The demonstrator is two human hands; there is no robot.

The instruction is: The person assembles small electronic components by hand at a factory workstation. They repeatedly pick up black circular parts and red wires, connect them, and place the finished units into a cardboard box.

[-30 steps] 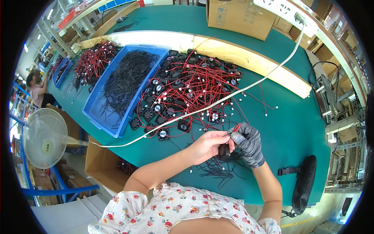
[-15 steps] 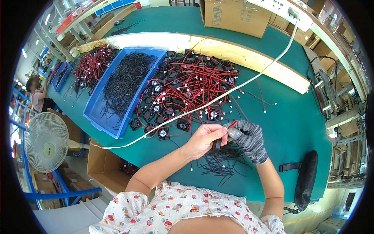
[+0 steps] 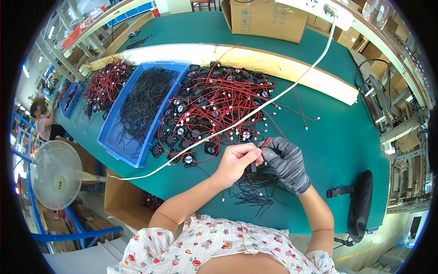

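Note:
My left hand (image 3: 237, 165), bare, is closed with thumb and forefinger pinched together on a thin wire lead. My right hand (image 3: 288, 165), in a grey knitted glove, is closed against it on the same lead. A red stretch of the wire lead (image 3: 266, 142) sticks up between the fingertips. Just below the fingers shows a small dark piece (image 3: 253, 168), mostly hidden; I cannot make out its kind. Under the hands, thin black tubes or strips (image 3: 255, 192) lie loose on the green table (image 3: 319, 155).
Beyond the hands is a heap of small black fans (image 3: 196, 123) with red wires. A blue tray (image 3: 104, 132) of black strips stands left of it. A white cable (image 3: 273, 98) crosses the heap. A black pouch (image 3: 361, 205) lies at right. A person (image 3: 43, 118) works far left.
Both hands have shifted slightly left, still together on the wire lead. The dark piece below the fingers shows less than before. The whole view has tilted a little.

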